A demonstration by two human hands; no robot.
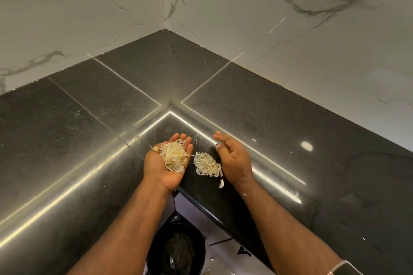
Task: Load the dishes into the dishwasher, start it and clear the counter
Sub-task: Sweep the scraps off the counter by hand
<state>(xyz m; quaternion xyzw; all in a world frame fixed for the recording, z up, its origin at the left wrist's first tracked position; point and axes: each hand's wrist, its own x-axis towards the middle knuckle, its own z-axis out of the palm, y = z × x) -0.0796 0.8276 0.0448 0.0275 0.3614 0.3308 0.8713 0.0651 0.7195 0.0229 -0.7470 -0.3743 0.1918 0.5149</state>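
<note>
1. We hold the left hand (166, 163) palm-up at lower centre of the frame, fingers spread flat. It cups 1 heap of pale peel scraps (174, 158) without gripping, a tray rather than a fist, likely so nothing crumbles out.
2. The right hand (232, 158) stands on its edge just right of a 2nd pile of scraps (207, 164) on the black stone counter (290, 140). It is open, fingers loosely curved, grasping nothing. We judge it set as a scraper to push the pile toward the counter's front lip.
3. The left palm sits just beside that lip, apparently to catch what gets swept over.
4. A loose peel (221, 183) lies at the lip, below the pile. A few white flecks dot the counter further right.
5. A dark bin (178, 250) stands on the floor at bottom centre, under the forearms, handy for dumping.
6. No dishes or dishwasher in view. This looks like the counter-clearing stage, and the rest of the counter looks bare.
</note>
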